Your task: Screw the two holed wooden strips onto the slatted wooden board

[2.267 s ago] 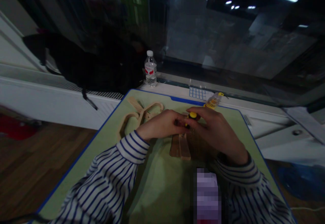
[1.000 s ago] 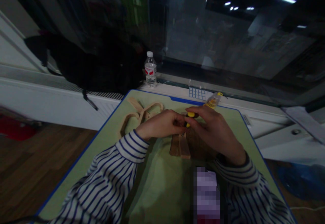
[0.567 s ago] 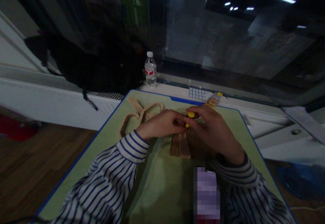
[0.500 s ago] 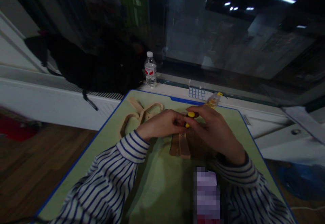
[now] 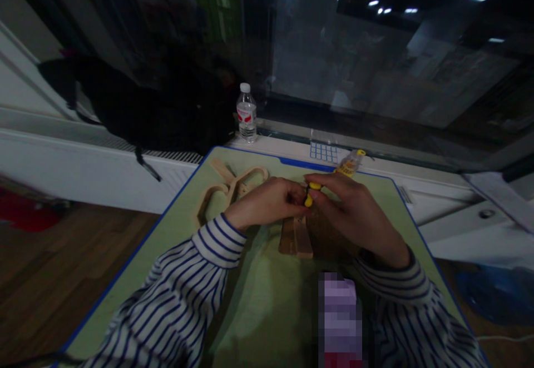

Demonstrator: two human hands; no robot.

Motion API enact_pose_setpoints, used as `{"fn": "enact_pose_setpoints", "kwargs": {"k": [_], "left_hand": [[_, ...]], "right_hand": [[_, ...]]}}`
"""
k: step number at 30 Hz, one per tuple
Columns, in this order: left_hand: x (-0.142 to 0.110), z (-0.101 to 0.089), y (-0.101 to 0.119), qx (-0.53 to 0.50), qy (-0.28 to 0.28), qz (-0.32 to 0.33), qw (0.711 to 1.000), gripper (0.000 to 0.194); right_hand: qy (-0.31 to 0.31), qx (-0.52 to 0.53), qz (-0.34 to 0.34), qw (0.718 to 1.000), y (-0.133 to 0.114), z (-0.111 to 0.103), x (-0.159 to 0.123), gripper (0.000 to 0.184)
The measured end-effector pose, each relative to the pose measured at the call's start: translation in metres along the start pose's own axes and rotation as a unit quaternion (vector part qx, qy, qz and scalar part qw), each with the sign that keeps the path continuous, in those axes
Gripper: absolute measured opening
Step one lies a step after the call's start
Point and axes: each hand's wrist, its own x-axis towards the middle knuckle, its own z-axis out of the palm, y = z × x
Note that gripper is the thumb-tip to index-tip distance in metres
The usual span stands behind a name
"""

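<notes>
"Grasping what, those hands?"

"The right hand (image 5: 359,212) pinches a small yellow-and-black tool (image 5: 315,186) above the far end of the wooden strip (image 5: 303,240). The left hand (image 5: 267,204) curls in beside it; I can't tell what, if anything, its fingers hold."

"How would they handle?"

"The tool seems light, stiff, perhaps a bit slick; grip it around the yellow part. The strip looks rigid, light and hardly fragile, so I'd take its long sides, toward the near end."

"Which way do they point?"

"The strip's long axis runs near to far, its near end slightly right. The tool's yellow parts slope from far right to near left; its tip is hidden."
</notes>
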Motion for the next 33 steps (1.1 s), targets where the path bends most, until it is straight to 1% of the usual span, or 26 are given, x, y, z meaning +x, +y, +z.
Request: {"fn": "enact_pose_setpoints", "kwargs": {"k": [7,13,18,20,23,26,29,33], "left_hand": [[-0.002,-0.002,0.002,-0.018,-0.028,0.002,0.999,0.018],[-0.003,-0.003,0.003,-0.036,-0.048,0.011,0.998,0.020],[-0.002,-0.003,0.003,-0.034,-0.038,0.004,0.999,0.019],[-0.002,-0.003,0.003,-0.035,-0.033,0.000,0.999,0.019],[-0.002,-0.002,0.001,-0.028,-0.033,0.001,0.999,0.020],[-0.002,-0.003,0.000,-0.009,-0.041,-0.002,0.999,0.022],[-0.002,-0.004,0.001,0.001,-0.041,-0.003,0.999,0.021],[-0.002,-0.004,0.002,-0.001,-0.027,-0.006,1.000,0.026]], "right_hand": [[0.038,-0.049,0.002,0.998,0.003,0.007,0.002,0.024],[0.038,-0.062,0.010,0.997,0.002,0.010,0.002,0.025],[0.036,-0.071,0.014,0.997,0.002,0.010,0.003,0.024],[0.033,-0.065,0.017,0.997,0.001,0.009,0.002,0.025],[0.023,-0.024,0.019,0.999,0.000,0.005,0.000,0.030],[-0.005,0.021,0.015,1.000,0.001,0.001,-0.003,0.037],[-0.021,0.033,0.006,0.999,0.002,-0.001,-0.005,0.036],[-0.016,0.026,0.011,0.999,0.003,0.001,-0.003,0.031]]}}
